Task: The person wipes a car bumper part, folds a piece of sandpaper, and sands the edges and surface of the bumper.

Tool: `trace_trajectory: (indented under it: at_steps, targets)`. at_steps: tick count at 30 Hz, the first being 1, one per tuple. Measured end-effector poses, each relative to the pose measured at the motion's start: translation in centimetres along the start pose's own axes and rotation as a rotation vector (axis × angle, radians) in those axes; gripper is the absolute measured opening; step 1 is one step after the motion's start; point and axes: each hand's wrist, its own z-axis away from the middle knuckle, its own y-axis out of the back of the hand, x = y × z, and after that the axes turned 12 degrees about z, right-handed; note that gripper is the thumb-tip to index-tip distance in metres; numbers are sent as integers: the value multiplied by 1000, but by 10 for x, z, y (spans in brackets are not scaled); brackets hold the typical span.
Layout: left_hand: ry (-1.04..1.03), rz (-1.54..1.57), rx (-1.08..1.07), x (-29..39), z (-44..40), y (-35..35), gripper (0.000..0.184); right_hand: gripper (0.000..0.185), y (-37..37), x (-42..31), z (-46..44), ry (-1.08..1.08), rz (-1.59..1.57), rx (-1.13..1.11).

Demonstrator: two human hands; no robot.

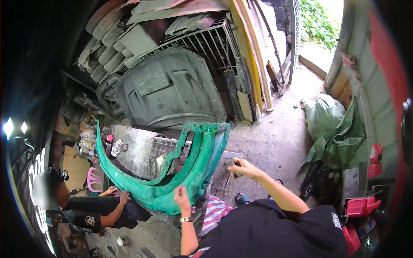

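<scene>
A large curved green panel [148, 191], shaped like a wheel-arch fender, rests on a support in front of me. My left hand [181, 201] is raised over its near edge, fingers curled together. Whether anything is inside them I cannot make out. Off the panel's right side, my right hand [244, 168] is closed around a small dark grey pad [235, 168]. A gap separates this hand from the panel.
A co-worker [101, 210] bends at the panel's left end, hands near its edge. Behind stand a big dark moulded panel [172, 92] and a metal rack [206, 45]. Green plastic sacks [331, 120] lie right. Striped cloth [215, 210] hangs beside me.
</scene>
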Motion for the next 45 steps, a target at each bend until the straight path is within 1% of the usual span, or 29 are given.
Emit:
trace_trajectory:
  at_steps: [1, 2, 3, 4, 5, 6, 7, 8, 9, 10, 12, 13, 16, 18, 20, 22, 24, 26, 28, 29, 30, 32, 34, 36, 37, 40, 41, 43, 45]
  targets:
    - [110, -8, 135, -37, -6, 19, 18, 28, -1, 3, -11, 38, -108, 24]
    - [122, 37, 278, -74, -11, 34, 19, 28, -2, 6, -19, 34, -106, 33]
    - [134, 83, 421, -104, -16, 47, 21, 28, -4, 0, -27, 118, -155, 130]
    - [191, 40, 495, -137, -21, 63, 27, 28, -6, -5, -35, 201, -201, 226]
    - [277, -42, 565, -157, -23, 73, 33, 28, -8, -11, -42, 193, -193, 236]
    - [363, -125, 630, -171, -29, 78, 39, 28, -9, -17, -50, 167, -336, 327]
    - [374, -116, 615, -184, -37, 81, 39, 28, -10, -21, -56, 140, -476, 421]
    - [551, -137, 607, -197, -43, 84, 45, 28, -11, -23, -58, 111, -613, 516]
    - [727, -158, 595, -205, -47, 83, 51, 32, -9, -19, -65, 163, -660, 476]
    - [739, -147, 579, -213, -49, 79, 51, 32, -10, -13, -68, 157, -644, 491]
    - [932, -473, 456, -226, -54, 68, 61, 37, -11, -9, -69, 133, -983, 387]
    - [937, -461, 435, -232, -57, 63, 61, 40, -13, -10, -67, 129, -1021, 360]
    - [925, -526, 486, -243, -51, 57, 67, 40, -17, -5, -62, 52, -956, 442]
    - [906, -554, 498, -242, -52, 57, 67, 34, -20, -1, -58, 62, -898, 486]
    - [910, -539, 487, -234, -53, 57, 67, 28, -22, 5, -57, 120, -635, 527]
    - [918, -534, 482, -233, -50, 55, 66, 26, -21, 15, -55, 90, -583, 539]
    - [885, -503, 523, -237, -50, 57, 65, 27, -19, 31, -52, 68, -126, 575]
    - [870, -530, 510, -240, -52, 61, 64, 28, -21, 39, -46, 15, -173, 601]
    - [852, -567, 481, -237, -53, 67, 64, 29, -15, 52, -38, -171, -176, 613]
    - [905, -571, 429, -235, -55, 69, 63, 28, -11, 59, -34, -180, -174, 598]
    - [960, -575, 379, -231, -56, 70, 63, 28, -8, 63, -28, -182, -191, 603]
    - [958, -611, 390, -227, -56, 61, 64, 27, 0, 69, -21, -54, -158, 556]
    - [965, -645, 418, -228, -57, 56, 64, 26, 12, 73, -20, -53, -160, 536]
    - [945, -808, 132, -229, -57, 59, 66, 29, 22, 72, -22, 29, -33, 502]
    - [949, -677, 250, -217, -52, 53, 66, 32, 24, 69, -25, 71, 26, 510]
    - [930, -657, 194, -197, -53, 49, 67, 34, 28, 59, -39, 187, 50, 459]
    - [926, -668, 187, -196, -54, 50, 67, 34, 26, 57, -43, 182, 40, 466]
    - [921, -525, 394, -200, -52, 48, 66, 37, 25, 52, -51, 97, -31, 395]
    - [922, -557, 370, -198, -49, 46, 64, 37, 18, 44, -53, 80, -45, 396]
